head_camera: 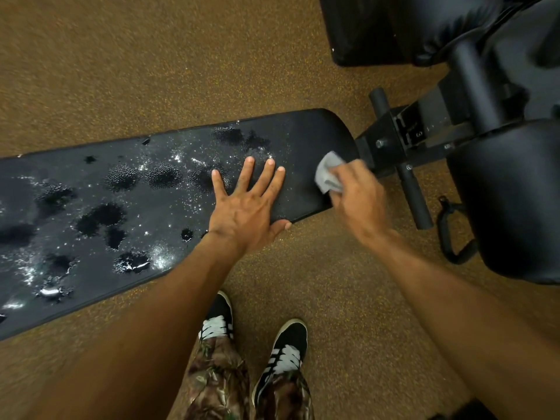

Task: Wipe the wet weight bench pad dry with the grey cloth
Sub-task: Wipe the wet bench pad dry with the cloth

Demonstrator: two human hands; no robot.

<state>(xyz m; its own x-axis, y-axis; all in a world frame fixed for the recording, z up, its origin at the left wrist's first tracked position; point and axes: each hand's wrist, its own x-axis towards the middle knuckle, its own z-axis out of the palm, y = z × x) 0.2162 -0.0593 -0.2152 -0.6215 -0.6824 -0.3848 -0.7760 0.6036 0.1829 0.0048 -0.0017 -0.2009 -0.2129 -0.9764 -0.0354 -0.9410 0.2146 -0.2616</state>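
Note:
A long black weight bench pad (306,137) runs from the left edge to the middle of the head view. Water drops and puddles cover its left and middle parts; its right end looks mostly dry. My left hand (247,207) lies flat on the pad with fingers spread, its thumb over the near edge. My right hand (359,197) is shut on a crumpled grey cloth (328,175), pressed on the pad's right end.
The bench's black metal frame (403,140) with round bars joins the pad on the right. Black padded equipment (509,207) stands at the right and top right. A black strap (451,234) lies on the brown speckled floor. My two shoes (251,334) stand below the pad.

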